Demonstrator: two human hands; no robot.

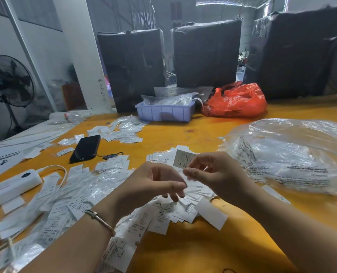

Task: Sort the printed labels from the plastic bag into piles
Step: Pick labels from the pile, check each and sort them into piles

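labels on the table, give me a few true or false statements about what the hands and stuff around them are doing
1. The right hand pinches a label marked M. True.
2. The left hand grips the phone. False: the phone lies untouched on the table.
3. The red bag sits beside the blue tray. True.
4. The clear plastic bag is left of the hands. False: it lies to their right.
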